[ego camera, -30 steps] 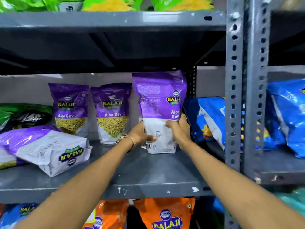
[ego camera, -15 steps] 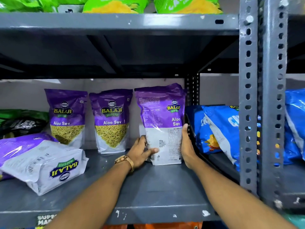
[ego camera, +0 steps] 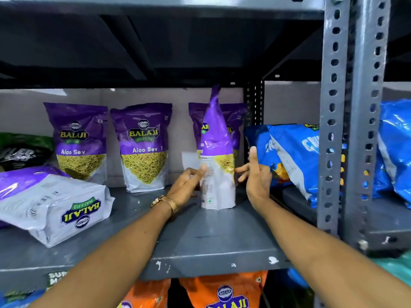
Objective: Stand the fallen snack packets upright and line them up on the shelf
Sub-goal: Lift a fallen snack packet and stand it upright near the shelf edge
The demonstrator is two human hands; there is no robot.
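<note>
A purple Aloo Sev packet (ego camera: 216, 152) stands upright on the grey shelf (ego camera: 211, 241), turned edge-on toward me and blurred. My left hand (ego camera: 186, 187) is at its left side, fingertips touching its lower part, fingers loose. My right hand (ego camera: 255, 178) is just right of it, palm open and fingers spread, fingertips close to the packet's edge. Behind it another purple packet (ego camera: 235, 121) stands at the back wall. Two more purple packets (ego camera: 80, 141) (ego camera: 144, 145) stand upright in a row to the left. A fallen purple and white packet (ego camera: 51, 203) lies flat at the left front.
Blue snack bags (ego camera: 291, 156) lean on the neighbouring shelf to the right, past a perforated grey upright (ego camera: 333, 130). A dark green packet (ego camera: 22, 150) lies at the far left back. Orange packets (ego camera: 224, 292) fill the shelf below.
The packet was facing me flat between both hands; now it is turned edge-on, and both hands have loosened, the right one drawing away to the side.
</note>
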